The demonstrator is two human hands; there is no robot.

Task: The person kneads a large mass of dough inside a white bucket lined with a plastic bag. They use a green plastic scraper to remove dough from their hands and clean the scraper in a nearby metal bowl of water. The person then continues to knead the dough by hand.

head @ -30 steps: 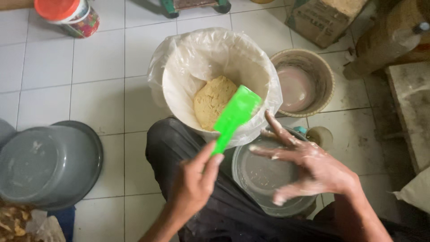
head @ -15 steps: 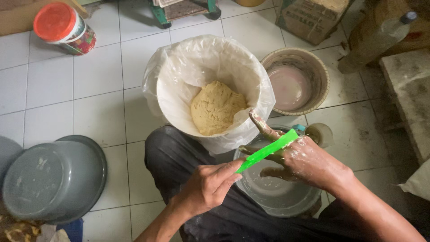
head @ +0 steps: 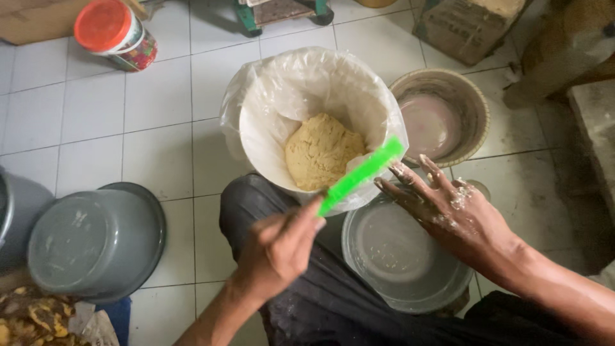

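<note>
Since half a second ago your green scraper (head: 362, 174) has swung from lying almost level across your right palm to a steeper slant, its blade end now up near the rim of the bag-lined bucket (head: 256, 122) and its edge close against your right fingertips (head: 400, 173); your left hand (head: 282, 247) is closed around the scraper's lower end, thumb on top, gripping it firmly; your right hand (head: 448, 208) is spread wide and flat, fingers splayed, holding nothing, with smears and crumbs of dough stuck to the fingers and the back of it; the lump of tan dough (head: 323, 150) sits down inside the bucket, resting against the plastic lining, untouched by either hand; just below your right hand stands a grey basin (head: 397, 256), wet-looking and without any dough in it that can be seen; you appear to be at the cleaning step, scraping stuck dough off your right hand with the blade; judging by the residue that shows on the knuckles and between the fingers, the next stroke calls for keeping the right hand stiff and open, laying the edge flat to the skin, and drawing it toward the fingertips over the bucket so the scrapings drop onto the lump rather than the tiled floor (head: 96, 128).
</note>
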